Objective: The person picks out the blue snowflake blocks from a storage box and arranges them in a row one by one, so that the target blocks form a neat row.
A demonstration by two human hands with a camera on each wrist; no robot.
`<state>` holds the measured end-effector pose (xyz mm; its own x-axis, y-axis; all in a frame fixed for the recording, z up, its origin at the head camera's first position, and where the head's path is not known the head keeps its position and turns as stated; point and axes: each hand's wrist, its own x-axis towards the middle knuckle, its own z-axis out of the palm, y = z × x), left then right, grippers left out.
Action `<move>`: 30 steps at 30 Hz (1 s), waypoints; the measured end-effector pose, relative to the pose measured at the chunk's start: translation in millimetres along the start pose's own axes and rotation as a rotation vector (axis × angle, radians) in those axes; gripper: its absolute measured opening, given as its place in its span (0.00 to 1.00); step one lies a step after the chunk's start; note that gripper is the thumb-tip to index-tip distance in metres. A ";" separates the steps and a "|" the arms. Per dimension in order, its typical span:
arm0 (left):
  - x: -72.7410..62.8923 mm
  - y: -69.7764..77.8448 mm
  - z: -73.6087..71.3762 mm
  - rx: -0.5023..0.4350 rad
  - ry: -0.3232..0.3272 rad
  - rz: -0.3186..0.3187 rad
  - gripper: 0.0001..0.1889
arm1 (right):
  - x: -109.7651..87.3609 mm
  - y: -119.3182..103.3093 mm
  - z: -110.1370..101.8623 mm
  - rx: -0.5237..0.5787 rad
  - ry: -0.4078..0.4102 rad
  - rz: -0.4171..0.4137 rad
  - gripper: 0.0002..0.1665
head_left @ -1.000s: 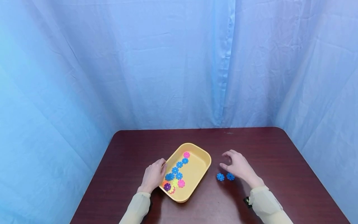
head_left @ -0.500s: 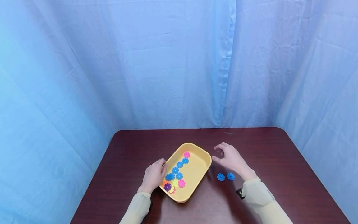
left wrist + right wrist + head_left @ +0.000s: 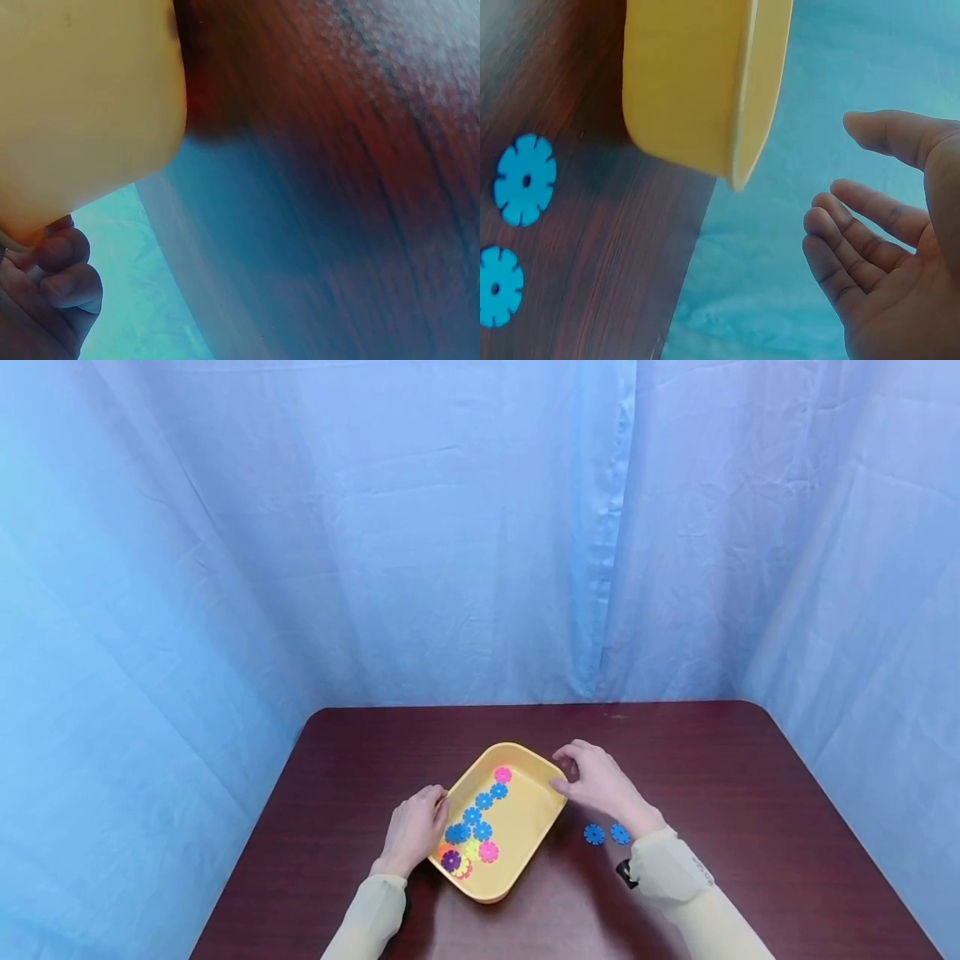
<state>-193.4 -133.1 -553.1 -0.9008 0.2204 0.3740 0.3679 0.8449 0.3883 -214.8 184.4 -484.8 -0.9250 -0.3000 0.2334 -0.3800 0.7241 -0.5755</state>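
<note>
A yellow plastic tray [image 3: 521, 843] sits at an angle in the middle. Inside, along its left side, lie blue snowflake discs [image 3: 472, 816], pink discs [image 3: 488, 852], yellow ones and a purple disc [image 3: 451, 860]. My left hand [image 3: 412, 828] grips the left rim, fingers curled over the edge in the left wrist view. Over the tray's far right corner hovers my right hand [image 3: 597, 783]; in the right wrist view its thumb and fingers are spread apart, holding nothing, beside the tray's rim [image 3: 740, 135]. Two blue snowflake discs [image 3: 594, 834] lie on the table below the right wrist.
The dark red-brown wooden table [image 3: 375, 743] has rounded far corners. Light blue curtains [image 3: 450, 568] hang behind it and on both sides. A black wrist device [image 3: 627, 873] shows at the right sleeve.
My right hand has moved left, from above the two loose blue discs to the tray's far right corner. The left hand keeps its hold, and the tray stays in place.
</note>
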 end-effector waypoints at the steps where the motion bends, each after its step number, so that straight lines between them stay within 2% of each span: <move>1: 0.0 0.0 0.0 0.000 0.001 0.001 0.03 | 0.9 -1.7 1.9 0.002 -0.004 0.001 0.19; 10: -0.3 0.0 0.5 -0.006 -0.008 -0.006 0.04 | 9.7 -18.5 22.1 -0.012 -0.055 0.002 0.24; 21: 0.0 -0.9 1.4 -0.006 -0.018 -0.013 0.05 | 22.6 -35.9 46.4 -0.008 -0.094 -0.043 0.22; 30: 1.2 -2.2 1.9 0.000 -0.014 -0.007 0.03 | 31.7 -42.4 69.0 -0.012 -0.127 -0.141 0.22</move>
<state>-195.8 -133.8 -555.1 -0.9064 0.2213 0.3598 0.3618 0.8465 0.3907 -227.8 101.3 -507.1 -0.8551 -0.4743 0.2092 -0.5062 0.6769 -0.5343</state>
